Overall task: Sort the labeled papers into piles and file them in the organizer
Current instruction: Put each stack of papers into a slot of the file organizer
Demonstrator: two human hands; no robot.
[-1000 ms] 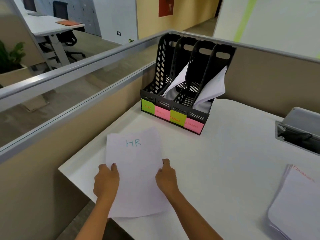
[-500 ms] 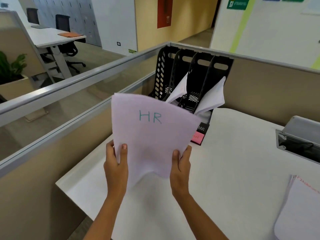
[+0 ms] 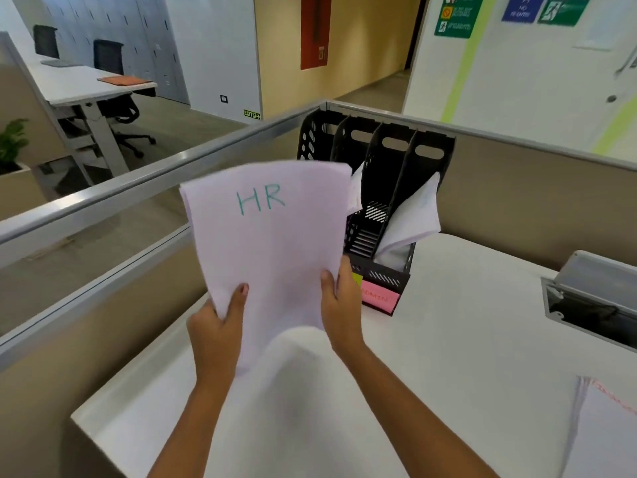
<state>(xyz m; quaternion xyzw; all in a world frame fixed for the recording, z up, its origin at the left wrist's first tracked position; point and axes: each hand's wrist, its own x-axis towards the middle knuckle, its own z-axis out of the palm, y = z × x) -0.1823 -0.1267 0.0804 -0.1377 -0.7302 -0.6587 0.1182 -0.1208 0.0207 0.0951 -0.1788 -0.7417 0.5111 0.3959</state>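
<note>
A stack of white papers labeled "HR" (image 3: 272, 243) is held upright above the white desk (image 3: 448, 339), in front of the black file organizer (image 3: 396, 160). My left hand (image 3: 215, 332) grips its lower left edge and my right hand (image 3: 341, 308) grips its lower right edge. The organizer has several slots with colored labels on its front; a pink one reading "ADMIN" (image 3: 379, 300) shows. Folded white papers (image 3: 412, 222) stick out of its right slot, and another sheet (image 3: 355, 191) peeks from behind the HR stack. The organizer's left slots are hidden by the stack.
Another pile of papers (image 3: 606, 432) with red writing lies at the desk's right edge. A grey cable box (image 3: 593, 298) with its lid raised is set into the desk at right. Glass partitions with metal rails (image 3: 138, 181) border the desk on the left and at the back.
The HR stack has been lifted off the desk with both hands and raised upright, moving up and toward the organizer. My view has tilted upward.
</note>
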